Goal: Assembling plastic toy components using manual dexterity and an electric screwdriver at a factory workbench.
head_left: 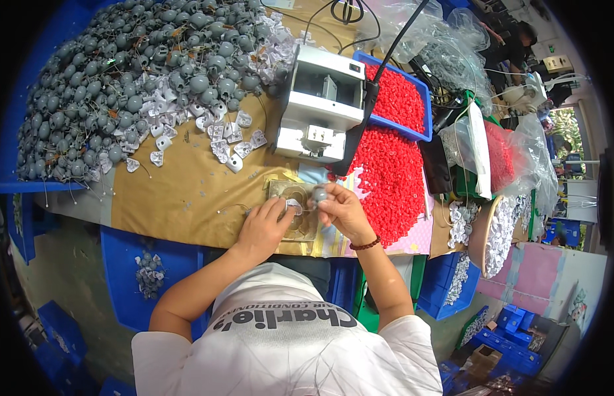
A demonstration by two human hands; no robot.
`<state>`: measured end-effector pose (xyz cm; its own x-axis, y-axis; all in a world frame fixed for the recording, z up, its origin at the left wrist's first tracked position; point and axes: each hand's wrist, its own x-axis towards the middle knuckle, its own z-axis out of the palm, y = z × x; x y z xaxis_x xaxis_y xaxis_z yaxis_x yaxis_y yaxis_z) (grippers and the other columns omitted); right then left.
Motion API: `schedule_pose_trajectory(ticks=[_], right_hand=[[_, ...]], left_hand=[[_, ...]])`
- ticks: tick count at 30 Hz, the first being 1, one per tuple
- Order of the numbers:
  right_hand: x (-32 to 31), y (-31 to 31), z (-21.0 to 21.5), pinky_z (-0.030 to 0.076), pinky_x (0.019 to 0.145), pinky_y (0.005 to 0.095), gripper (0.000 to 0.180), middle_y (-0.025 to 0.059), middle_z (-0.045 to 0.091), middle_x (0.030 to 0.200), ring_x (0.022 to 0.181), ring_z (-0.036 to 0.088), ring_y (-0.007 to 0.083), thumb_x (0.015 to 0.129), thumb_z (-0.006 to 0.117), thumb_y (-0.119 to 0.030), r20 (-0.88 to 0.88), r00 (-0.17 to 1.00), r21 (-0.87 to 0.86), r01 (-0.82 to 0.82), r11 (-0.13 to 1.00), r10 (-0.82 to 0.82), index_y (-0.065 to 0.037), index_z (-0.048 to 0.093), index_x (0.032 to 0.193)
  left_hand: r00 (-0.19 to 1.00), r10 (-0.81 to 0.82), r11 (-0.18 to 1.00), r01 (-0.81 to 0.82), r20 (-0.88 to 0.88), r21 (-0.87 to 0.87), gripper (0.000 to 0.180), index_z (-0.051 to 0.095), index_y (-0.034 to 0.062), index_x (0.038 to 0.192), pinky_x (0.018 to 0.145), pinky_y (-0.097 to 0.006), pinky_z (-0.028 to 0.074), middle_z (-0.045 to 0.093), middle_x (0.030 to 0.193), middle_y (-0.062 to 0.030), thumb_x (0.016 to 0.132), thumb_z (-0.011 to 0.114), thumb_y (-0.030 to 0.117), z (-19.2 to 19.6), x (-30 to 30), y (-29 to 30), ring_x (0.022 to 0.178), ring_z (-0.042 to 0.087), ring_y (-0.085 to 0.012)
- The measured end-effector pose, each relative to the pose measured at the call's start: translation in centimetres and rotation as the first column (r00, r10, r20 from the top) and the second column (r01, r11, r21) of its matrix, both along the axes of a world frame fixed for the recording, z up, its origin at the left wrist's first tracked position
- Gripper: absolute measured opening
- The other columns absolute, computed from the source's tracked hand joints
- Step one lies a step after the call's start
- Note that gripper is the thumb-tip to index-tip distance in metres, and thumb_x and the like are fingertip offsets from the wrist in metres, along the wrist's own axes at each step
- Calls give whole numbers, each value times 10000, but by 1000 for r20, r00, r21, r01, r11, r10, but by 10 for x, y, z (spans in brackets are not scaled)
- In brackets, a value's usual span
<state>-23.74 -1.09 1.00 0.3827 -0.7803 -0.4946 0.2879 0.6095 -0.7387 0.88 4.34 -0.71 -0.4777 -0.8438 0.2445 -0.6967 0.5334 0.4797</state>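
Note:
My right hand (343, 212) pinches a small grey ball-shaped part (319, 195) between thumb and fingers. It hovers just over the right side of a yellowish fixture block (307, 231) at the table's near edge. My left hand (265, 228) rests on that block from the left, its fingertips closed about a small white plastic piece (293, 204). The fingers partly cover this piece. Behind the block stands a white bench machine (328, 105) with an open front. A loose group of white plastic pieces (229, 142) lies to the machine's left.
A large heap of grey ball-shaped parts with thin wires (122, 79) fills the left and far left. Small red parts (389, 178) are piled at the right, beside a blue tray (426, 125) holding more. A blue bin (122, 264) sits below the table's front edge.

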Motion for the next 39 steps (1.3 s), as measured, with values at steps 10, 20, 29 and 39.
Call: schedule_pose_trajectory(ticks=[10,20,29,39], right_hand=[[28,7,-22,544,642,330,311,119,701,863,688,685,210,826,872,-182,-722,671,-563,-432,705,-166,6,756,1046],[38,4,-4,546,685,378,444,124,681,895,775,679,297,830,860,-232,-807,569,-473,-464,749,-156,-25,649,1161],[-5,-76,-4,410,1088,469,528,273,564,1337,1270,508,412,963,676,-105,-513,349,-859,-200,472,-784,36,498,1440],[-3,-103,13,536,771,293,534,46,655,1014,877,629,118,870,791,-56,-306,709,-689,296,662,-636,3,536,1335]], left_hand=[[997,-13,1000,13,-71,-4,391,712,59,1152,961,-451,512,636,1276,-170,761,722,53,-2,7,-5,1236,600,-347],[981,156,988,-153,-119,31,367,660,84,1139,920,-440,485,645,1139,-93,788,762,108,7,-13,-18,1113,610,-302],[991,130,991,-130,-11,6,341,660,100,1113,879,-420,470,633,1024,-63,790,752,154,3,-21,-24,1044,591,-272],[988,133,989,-137,-80,-52,276,678,89,1036,827,-438,477,652,980,-67,773,736,152,-6,-21,-26,999,609,-278]])
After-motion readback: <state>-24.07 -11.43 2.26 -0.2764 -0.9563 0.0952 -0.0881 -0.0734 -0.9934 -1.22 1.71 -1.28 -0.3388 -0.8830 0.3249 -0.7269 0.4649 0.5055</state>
